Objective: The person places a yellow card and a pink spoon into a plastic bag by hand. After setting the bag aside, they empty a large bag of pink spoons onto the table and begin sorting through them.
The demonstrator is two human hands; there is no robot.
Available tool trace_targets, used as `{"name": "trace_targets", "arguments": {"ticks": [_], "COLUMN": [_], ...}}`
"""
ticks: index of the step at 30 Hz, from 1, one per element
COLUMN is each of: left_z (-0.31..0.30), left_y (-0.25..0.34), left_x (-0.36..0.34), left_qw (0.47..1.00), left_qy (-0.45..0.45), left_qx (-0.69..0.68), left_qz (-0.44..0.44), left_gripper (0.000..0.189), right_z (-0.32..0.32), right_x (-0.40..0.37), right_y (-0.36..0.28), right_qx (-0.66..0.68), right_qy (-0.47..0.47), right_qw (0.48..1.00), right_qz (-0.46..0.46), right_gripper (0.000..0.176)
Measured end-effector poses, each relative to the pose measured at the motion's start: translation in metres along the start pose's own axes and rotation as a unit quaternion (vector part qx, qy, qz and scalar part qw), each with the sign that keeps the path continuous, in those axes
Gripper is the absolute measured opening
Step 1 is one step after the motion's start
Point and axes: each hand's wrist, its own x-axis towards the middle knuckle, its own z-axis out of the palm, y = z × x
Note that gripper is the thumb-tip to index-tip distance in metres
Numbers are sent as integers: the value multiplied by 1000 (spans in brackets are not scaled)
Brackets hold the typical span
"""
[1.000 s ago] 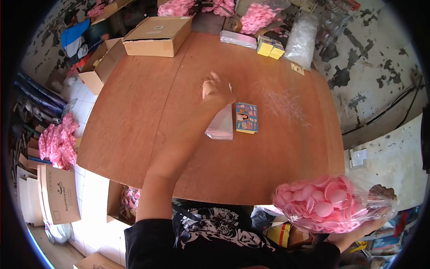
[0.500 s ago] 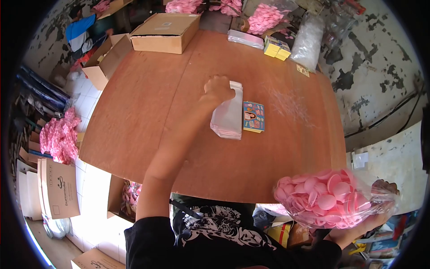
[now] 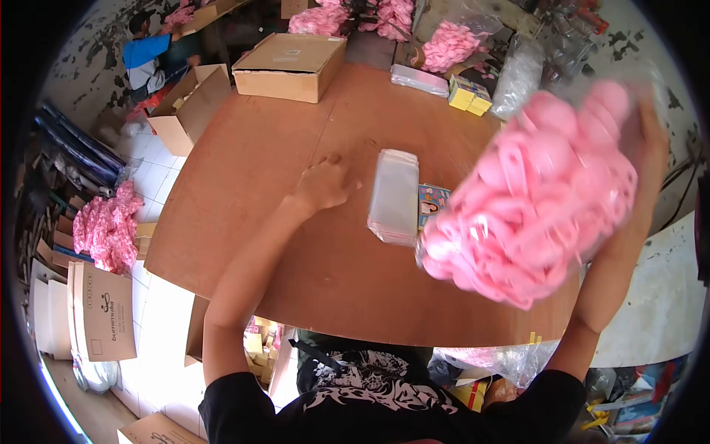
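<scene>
In the upper right, my right hand (image 3: 651,118) grips the top of a clear bag of pink plastic pieces (image 3: 532,200). Round ends and slim handles with holes show through the bag, which hangs tilted above the table (image 3: 355,296). Motion blurs the fingers of this hand. My left hand (image 3: 325,182) is over the middle of the table with its thumb apart from loosely bent fingers, holding nothing. Just right of it lies a stack of clear plastic sleeves (image 3: 394,196). Beside the sleeves is a stack of blue printed cards (image 3: 432,203), partly hidden by the bag.
A closed cardboard box (image 3: 288,66) stands at the back left, near an open carton (image 3: 188,107). Yellow card stacks (image 3: 469,95) and a flat pack of sleeves (image 3: 419,80) lie at the back. Another person (image 3: 148,63) is at far left.
My right hand has raised the bag of pink pieces from the lower right to above the table. My left hand has come off the sleeve stack and moved left.
</scene>
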Motion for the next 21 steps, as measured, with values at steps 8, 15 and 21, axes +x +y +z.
{"name": "trace_targets", "arguments": {"ticks": [8, 15, 21], "left_z": [14, 17, 18], "left_y": [-30, -29, -36], "left_x": [-18, -25, -19], "left_qw": [997, 997, 997], "left_qy": [-10, 4, -17], "left_qx": [63, 68, 63], "left_qz": [53, 45, 52], "left_gripper": [66, 70, 69], "right_z": [113, 172, 200], "right_x": [129, 112, 54], "right_y": [178, 288, 306], "right_qx": [15, -167, -138], "right_qy": [-145, -176, -207], "right_qw": [989, 956, 963], "right_qz": [35, -167, -102], "right_gripper": [31, 28, 24]}}
